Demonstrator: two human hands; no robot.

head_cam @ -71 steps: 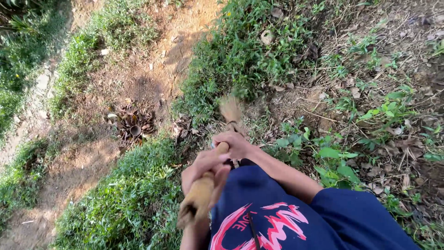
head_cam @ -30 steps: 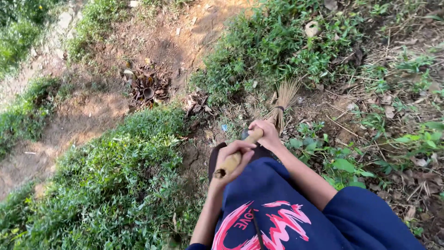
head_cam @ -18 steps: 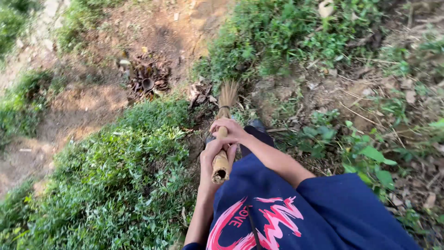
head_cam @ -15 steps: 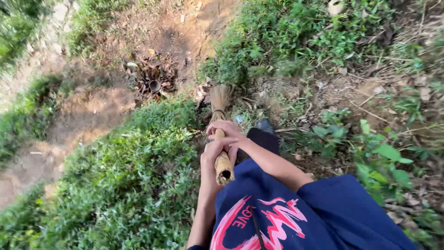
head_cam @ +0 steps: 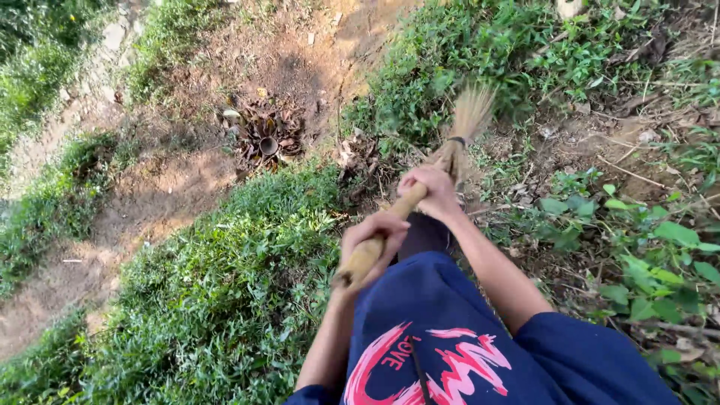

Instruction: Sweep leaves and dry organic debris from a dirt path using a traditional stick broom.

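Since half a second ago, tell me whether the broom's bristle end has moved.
Yes. The broom's bristles have swung to the right, away from the cut plant stump on the dirt path; both hands grip the handle.

Short broom (head_cam: pixel 420 187) with a tan wooden handle and a bound head of straw-coloured bristles. It is tilted, the bristles blurred and pointing away over weeds and bare soil.

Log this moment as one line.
left hand: grips broom handle | right hand: grips handle nearer bristles | bristles over weeds, blurred
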